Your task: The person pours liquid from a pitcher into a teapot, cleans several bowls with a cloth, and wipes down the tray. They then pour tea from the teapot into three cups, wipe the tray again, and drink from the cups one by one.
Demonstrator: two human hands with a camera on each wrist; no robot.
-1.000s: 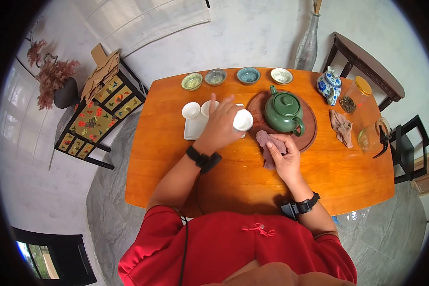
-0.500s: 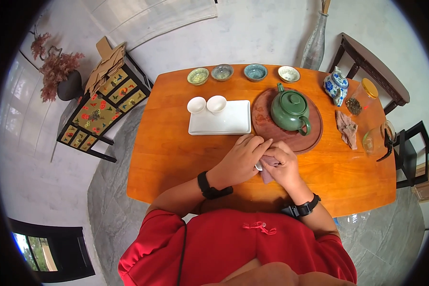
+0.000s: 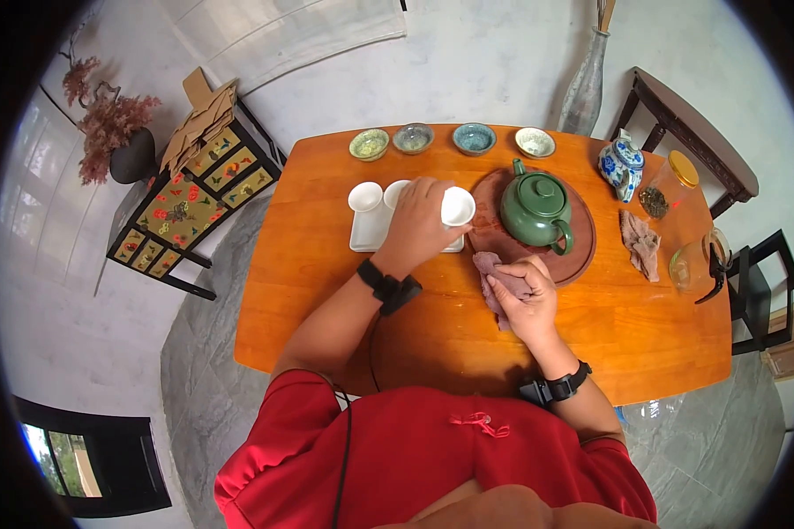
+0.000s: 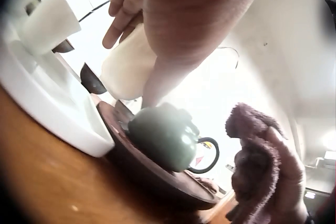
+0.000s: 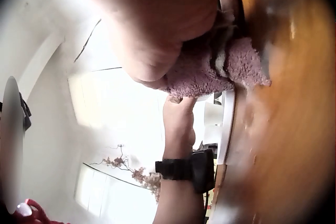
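Observation:
My left hand [image 3: 419, 225] pinches a small white cup [image 3: 458, 206] over the right end of the white rectangular tray [image 3: 366, 234]. In the left wrist view the cup [image 4: 128, 69] hangs between thumb and fingers, above the tray's level. Two more white cups, one at the far left [image 3: 365, 197] and one partly behind my hand [image 3: 394, 191], stand on the tray. My right hand [image 3: 535, 309] grips a crumpled mauve cloth [image 3: 492, 295] in front of the round wooden board. The cloth [image 5: 197, 74] bunches out past the fingers in the right wrist view.
A green teapot [image 3: 534, 212] sits on the round board [image 3: 582, 256]. Several small bowls [image 3: 474, 138] line the back edge. To the right are a blue-and-white pot [image 3: 622, 166], a yellow-lidded jar [image 3: 670, 185], a second cloth [image 3: 640, 244] and a glass pitcher [image 3: 701, 258].
Half a second ago both hands were together around a cup and the cloth near the board. Since then my left hand has moved forward and left to the tray with the cup.

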